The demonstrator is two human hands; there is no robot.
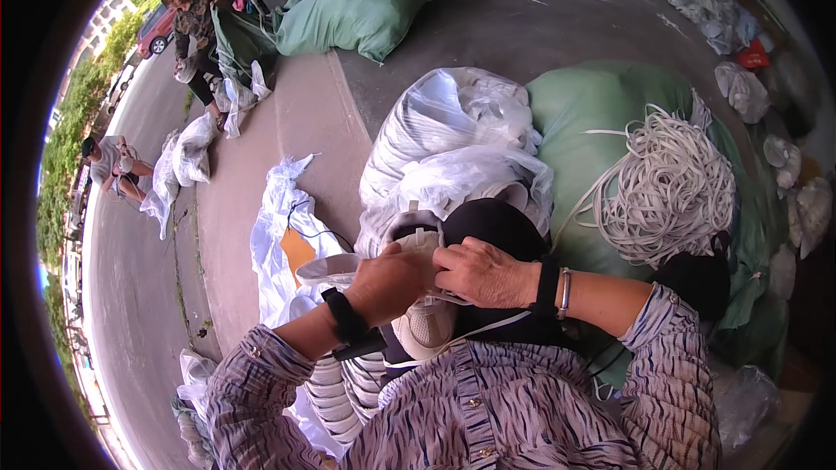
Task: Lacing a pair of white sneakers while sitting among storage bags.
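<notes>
Far left, one person (117, 165) sits low beside white bags (190, 150); farther off, another person (197, 24) in camouflage sits by a green sheet. Nearer, a white wrapper (277, 200) lies on the floor, with an orange sheet (298, 250) against it. Right of that, close in, a row of pale shoes (329, 396) stands by the worker's left forearm, black strap on that wrist.

Left hand (383, 285): elbow bent, forearm coming in from near left, back of hand up, fingers curled and clamped on the left side of a beige shoe (423, 331). The shoe sits over the dark lap, between the two hands, mesh toe toward the worker's body, tongue and opening on the far side. Its middle is right at the fingers, partly covered by them.

Right hand (488, 274): forearm angled in from the right, black strap and bracelet (564, 292) on the wrist, knuckles up, fingers bent in at the shoe's right side. Fingertips hidden; can't tell whether they're clamped on anything.

Just beyond the hands, a clear bag (470, 170) of shoes. Right of it, a tangled lace heap (659, 187) on a green sack (601, 91).
</notes>
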